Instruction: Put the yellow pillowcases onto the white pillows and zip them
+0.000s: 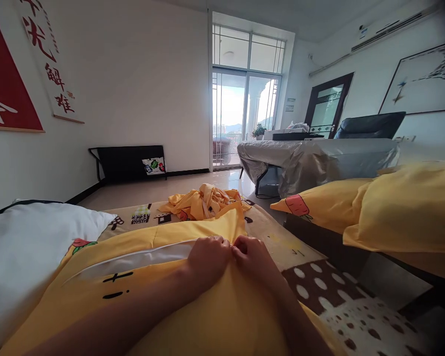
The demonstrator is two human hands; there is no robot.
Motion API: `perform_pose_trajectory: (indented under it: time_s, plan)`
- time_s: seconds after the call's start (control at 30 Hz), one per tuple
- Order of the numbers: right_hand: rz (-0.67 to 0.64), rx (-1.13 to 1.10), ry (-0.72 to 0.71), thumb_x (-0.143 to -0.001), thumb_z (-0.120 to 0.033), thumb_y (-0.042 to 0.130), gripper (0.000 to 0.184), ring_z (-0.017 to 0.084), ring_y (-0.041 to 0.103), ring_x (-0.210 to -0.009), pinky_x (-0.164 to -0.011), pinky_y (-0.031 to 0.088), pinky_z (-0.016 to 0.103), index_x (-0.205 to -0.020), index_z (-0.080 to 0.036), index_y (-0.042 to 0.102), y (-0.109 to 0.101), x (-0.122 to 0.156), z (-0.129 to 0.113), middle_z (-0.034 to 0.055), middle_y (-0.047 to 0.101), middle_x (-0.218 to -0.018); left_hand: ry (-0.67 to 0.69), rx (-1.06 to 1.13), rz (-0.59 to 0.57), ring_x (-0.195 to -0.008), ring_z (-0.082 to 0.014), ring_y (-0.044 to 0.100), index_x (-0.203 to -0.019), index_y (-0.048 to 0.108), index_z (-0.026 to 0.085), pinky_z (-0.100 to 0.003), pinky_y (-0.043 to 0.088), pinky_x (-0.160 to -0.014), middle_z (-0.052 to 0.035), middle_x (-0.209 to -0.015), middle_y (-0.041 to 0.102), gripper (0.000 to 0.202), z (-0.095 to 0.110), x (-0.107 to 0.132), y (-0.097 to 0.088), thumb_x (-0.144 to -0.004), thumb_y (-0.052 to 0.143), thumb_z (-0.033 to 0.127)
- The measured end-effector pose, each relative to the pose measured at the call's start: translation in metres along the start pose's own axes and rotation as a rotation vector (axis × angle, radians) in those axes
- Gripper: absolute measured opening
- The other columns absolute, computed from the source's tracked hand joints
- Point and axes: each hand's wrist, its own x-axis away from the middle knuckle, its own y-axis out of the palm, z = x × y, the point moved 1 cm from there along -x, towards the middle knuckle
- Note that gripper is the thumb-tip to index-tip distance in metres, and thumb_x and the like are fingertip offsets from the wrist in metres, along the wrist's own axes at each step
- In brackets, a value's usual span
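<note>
A yellow pillowcase [211, 311] with black print lies in front of me, and a long slit in its upper side shows a white pillow [144, 258] within. My left hand [209, 262] is closed on the cloth at the right end of this slit. Close beside it, my right hand [252, 259] pinches the same edge between thumb and fingers. Whatever small part sits under the fingertips is hidden. The case's far right corner stands up just beyond both hands.
A bare white pillow [25, 247] lies at the left. Crumpled yellow cloth [203, 200] is heaped beyond, on a patterned blanket [311, 287]. Filled yellow pillows [411, 207] are piled at the right. Farther back stands a plastic-covered table [300, 158]; a black folded frame [129, 160] leans by the wall.
</note>
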Motion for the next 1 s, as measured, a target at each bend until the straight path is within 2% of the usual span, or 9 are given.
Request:
perform_pose_trajectory:
  time_s: [0.07, 0.17, 0.3, 0.5, 0.7, 0.87, 1.0]
  plan:
    - [0.022, 0.066, -0.068, -0.077, -0.018, 0.05, 0.012, 0.016, 0.059, -0.067, -0.062, 0.038, 0.026, -0.078, -0.017, 0.062, 0.0, 0.001, 0.001, 0.0038, 0.067, -0.073, -0.021, 0.107, 0.014, -0.079, -0.0215, 0.065, -0.086, 0.063, 0.014, -0.029, 0.046, -0.066, -0.0101, -0.086, 0.068, 0.026, -0.002, 0.001, 0.001, -0.088, 0.038, 0.02]
    - [0.006, 0.041, -0.234, -0.082, -0.017, 0.047, 0.022, 0.014, 0.058, -0.072, -0.068, 0.041, 0.026, -0.096, -0.018, 0.064, -0.002, 0.003, 0.006, 0.0044, 0.066, -0.09, -0.068, 0.222, 0.035, -0.076, -0.0208, 0.065, -0.083, 0.062, 0.015, -0.027, 0.042, -0.062, -0.0087, -0.082, 0.068, 0.024, -0.006, 0.002, 0.002, -0.087, 0.041, 0.025]
    - [-0.098, -0.039, -0.363, -0.087, -0.022, 0.048, 0.021, 0.013, 0.058, -0.074, -0.07, 0.042, 0.025, -0.09, -0.02, 0.069, -0.009, 0.003, 0.012, 0.0033, 0.065, -0.088, -0.096, 0.253, 0.038, -0.074, -0.0217, 0.064, -0.083, 0.062, 0.016, -0.027, 0.037, -0.058, -0.0088, -0.081, 0.069, 0.025, -0.008, 0.002, 0.005, -0.087, 0.039, 0.025]
    - [-0.092, -0.027, -0.369, -0.086, -0.02, 0.053, 0.017, 0.012, 0.055, -0.07, -0.067, 0.039, 0.023, -0.082, -0.02, 0.069, -0.011, -0.002, 0.017, 0.001, 0.064, -0.08, -0.09, 0.258, 0.061, -0.075, -0.0212, 0.064, -0.082, 0.061, 0.017, -0.028, 0.037, -0.059, -0.0083, -0.08, 0.069, 0.028, -0.008, -0.003, 0.006, -0.088, 0.035, 0.025]
    - [-0.14, 0.024, -0.386, -0.087, -0.024, 0.054, 0.016, 0.013, 0.056, -0.073, -0.066, 0.037, 0.023, -0.082, -0.021, 0.069, -0.009, -0.002, 0.021, 0.0012, 0.065, -0.083, -0.12, 0.175, -0.037, -0.077, -0.0256, 0.065, -0.08, 0.064, 0.018, -0.032, 0.043, -0.062, -0.01, -0.081, 0.07, 0.029, -0.01, 0.002, -0.002, -0.085, 0.037, 0.024]
    - [-0.112, 0.096, -0.413, -0.088, -0.025, 0.054, 0.017, 0.013, 0.058, -0.075, -0.073, 0.036, 0.026, -0.083, -0.023, 0.07, -0.014, 0.001, 0.018, -0.0002, 0.066, -0.083, -0.141, 0.077, -0.081, -0.082, -0.0294, 0.065, -0.086, 0.066, 0.018, -0.037, 0.048, -0.066, -0.0121, -0.085, 0.07, 0.03, -0.006, 0.007, -0.013, -0.084, 0.037, 0.024]
    - [-0.101, 0.117, -0.43, -0.087, -0.027, 0.056, 0.017, 0.014, 0.059, -0.075, -0.075, 0.037, 0.027, -0.081, -0.023, 0.072, -0.02, 0.004, 0.016, 0.0008, 0.067, -0.081, -0.119, 0.049, -0.099, -0.082, -0.0289, 0.066, -0.086, 0.067, 0.018, -0.037, 0.049, -0.066, -0.012, -0.086, 0.07, 0.031, -0.004, 0.007, -0.021, -0.085, 0.037, 0.023]
